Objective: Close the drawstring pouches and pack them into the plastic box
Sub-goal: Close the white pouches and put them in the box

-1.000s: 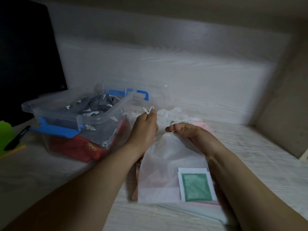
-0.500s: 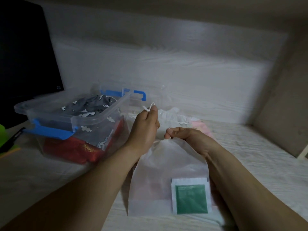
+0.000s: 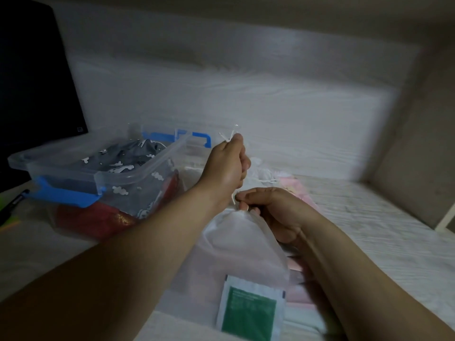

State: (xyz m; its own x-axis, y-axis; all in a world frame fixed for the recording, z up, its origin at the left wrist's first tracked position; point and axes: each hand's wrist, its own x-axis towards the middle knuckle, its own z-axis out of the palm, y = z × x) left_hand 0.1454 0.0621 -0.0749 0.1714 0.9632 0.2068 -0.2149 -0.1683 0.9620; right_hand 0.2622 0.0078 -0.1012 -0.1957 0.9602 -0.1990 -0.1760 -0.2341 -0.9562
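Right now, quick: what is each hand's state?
Left hand: closed, pinching the white drawstring.
Right hand: closed, pinching the gathered neck of the white pouch.

White pouch (image 3: 236, 244) mouth cinched; clear box (image 3: 103, 173) left, holding grey, red pouches

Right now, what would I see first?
In the middle, the left hand holds a white drawstring up while the right hand pinches the neck of a white pouch. To the left sits a clear plastic box with blue latches, holding a grey pouch and a red pouch.
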